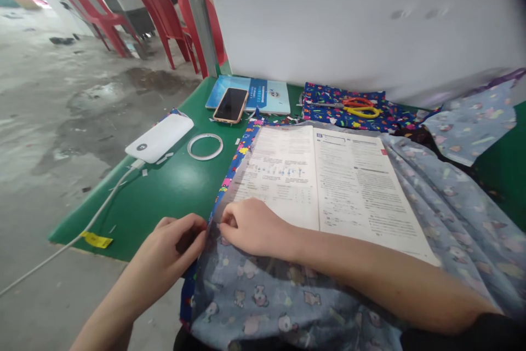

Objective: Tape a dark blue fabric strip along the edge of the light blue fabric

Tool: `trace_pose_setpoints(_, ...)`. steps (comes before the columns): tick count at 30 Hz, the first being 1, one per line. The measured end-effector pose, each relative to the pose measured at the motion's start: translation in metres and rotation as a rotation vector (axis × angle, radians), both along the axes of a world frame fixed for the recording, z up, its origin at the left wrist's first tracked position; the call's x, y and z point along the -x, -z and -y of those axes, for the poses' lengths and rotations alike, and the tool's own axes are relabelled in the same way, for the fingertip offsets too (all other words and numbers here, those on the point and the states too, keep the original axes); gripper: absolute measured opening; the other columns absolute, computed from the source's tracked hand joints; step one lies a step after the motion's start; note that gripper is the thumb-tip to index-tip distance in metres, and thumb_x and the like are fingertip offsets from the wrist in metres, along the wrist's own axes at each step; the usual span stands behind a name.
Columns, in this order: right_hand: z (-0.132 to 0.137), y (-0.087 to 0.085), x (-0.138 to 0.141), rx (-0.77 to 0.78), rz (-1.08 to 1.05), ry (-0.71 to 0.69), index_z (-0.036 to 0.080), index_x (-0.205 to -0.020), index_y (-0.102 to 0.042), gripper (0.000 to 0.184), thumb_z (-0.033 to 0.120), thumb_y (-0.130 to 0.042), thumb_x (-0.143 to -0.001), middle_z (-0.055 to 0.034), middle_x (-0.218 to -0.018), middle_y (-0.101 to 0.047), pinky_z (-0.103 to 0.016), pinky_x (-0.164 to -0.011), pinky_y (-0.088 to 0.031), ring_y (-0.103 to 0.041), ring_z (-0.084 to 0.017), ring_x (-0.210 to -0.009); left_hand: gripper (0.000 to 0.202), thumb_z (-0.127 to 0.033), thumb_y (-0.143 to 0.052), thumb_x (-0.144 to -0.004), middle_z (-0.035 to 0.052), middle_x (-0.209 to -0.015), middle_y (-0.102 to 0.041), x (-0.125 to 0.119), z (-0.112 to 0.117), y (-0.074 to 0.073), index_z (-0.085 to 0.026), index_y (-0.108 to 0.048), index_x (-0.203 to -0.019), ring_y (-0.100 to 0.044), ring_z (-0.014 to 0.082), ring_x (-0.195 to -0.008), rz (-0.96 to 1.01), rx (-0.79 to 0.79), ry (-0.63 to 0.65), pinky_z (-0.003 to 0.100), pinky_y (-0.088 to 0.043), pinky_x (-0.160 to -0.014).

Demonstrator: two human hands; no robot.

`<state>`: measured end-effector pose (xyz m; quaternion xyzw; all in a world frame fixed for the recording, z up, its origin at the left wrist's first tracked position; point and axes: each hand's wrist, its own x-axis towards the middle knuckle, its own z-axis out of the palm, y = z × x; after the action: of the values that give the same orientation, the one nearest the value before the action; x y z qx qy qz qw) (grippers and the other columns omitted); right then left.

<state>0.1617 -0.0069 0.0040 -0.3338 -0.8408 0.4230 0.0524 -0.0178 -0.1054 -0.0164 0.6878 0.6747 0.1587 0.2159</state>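
Note:
Greyish-blue cloth (263,299) with pale animal prints lies over the table's near edge and drapes down in front. Along its left side shows a dark blue cloth (230,176) with bright prints. My left hand (175,247) pinches the left edge of the layered cloth between thumb and fingers. Close beside it, my right hand (255,228) is closed in a pinch on the cloth just inside that edge. An open book (283,148) with printed pages rests on the cloth, and my right forearm crosses its lower part.
On the green table (176,192) lie a white power bank (160,137) with a cable, a tape ring (205,147), a phone (230,104) on a blue booklet (275,96), and scissors (364,107) on printed cloth. Red chairs (162,11) and a seated person are behind.

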Motion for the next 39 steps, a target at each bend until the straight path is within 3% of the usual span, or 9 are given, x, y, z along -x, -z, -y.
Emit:
trace_pose_setpoints(9, -0.005, 0.001, 0.013, 0.149, 0.008, 0.007, 0.018, -0.051, -0.06, 0.025, 0.019, -0.057, -0.075, 0.0015, -0.043, -0.054, -0.024, -0.048, -0.034, -0.051, -0.011, -0.046, 0.03, -0.05, -0.045, -0.092, 0.0018, -0.077, -0.065, 0.006, 0.004, 0.005, -0.025, -0.061, -0.091, -0.058, 0.0216, -0.078, 0.035, 0.012, -0.02, 0.03, -0.045, -0.067)
trace_pose_setpoints(16, -0.006, 0.005, 0.018, 0.324, 0.009, 0.001, 0.018, -0.051, -0.054, 0.027, 0.017, -0.049, -0.077, 0.0014, -0.044, -0.056, -0.02, -0.052, -0.039, -0.056, -0.01, -0.049, 0.026, -0.048, -0.049, -0.092, 0.0004, -0.08, -0.065, 0.007, 0.003, 0.002, -0.025, -0.061, -0.092, -0.058, 0.0198, -0.078, 0.046, -0.017, 0.023, 0.031, -0.044, -0.071)
trace_pose_setpoints(21, -0.007, 0.006, 0.018, 0.459, 0.009, 0.0, 0.016, -0.053, -0.053, 0.024, 0.018, -0.048, -0.076, 0.0022, -0.046, -0.055, -0.018, -0.053, -0.042, -0.056, -0.008, -0.046, 0.021, -0.041, -0.05, -0.094, 0.0003, -0.093, -0.066, 0.019, 0.004, 0.005, -0.026, -0.065, -0.097, -0.058, 0.0177, -0.084, 0.035, -0.189, 0.071, 0.03, -0.043, -0.076)
trace_pose_setpoints(26, -0.008, 0.01, 0.018, 0.542, -0.005, -0.004, 0.016, -0.054, -0.054, 0.022, 0.018, -0.047, -0.075, 0.0028, -0.046, -0.054, -0.018, -0.048, -0.043, -0.054, -0.008, -0.043, 0.02, -0.03, -0.059, -0.09, -0.0007, -0.091, -0.064, 0.023, 0.005, 0.012, -0.028, -0.067, -0.108, -0.056, 0.014, -0.079, -0.027, -0.377, 0.178, 0.027, -0.041, -0.073)
trace_pose_setpoints(39, -0.008, 0.01, 0.019, 0.581, -0.036, 0.008, 0.016, -0.053, -0.051, 0.024, 0.017, -0.047, -0.077, 0.0027, -0.045, -0.053, -0.016, -0.045, -0.041, -0.052, -0.007, -0.041, 0.018, -0.013, -0.059, -0.089, 0.0005, -0.083, -0.062, 0.017, 0.01, 0.019, -0.02, -0.065, -0.105, -0.055, 0.0119, -0.073, -0.137, -0.579, 0.236, 0.034, -0.036, -0.075)
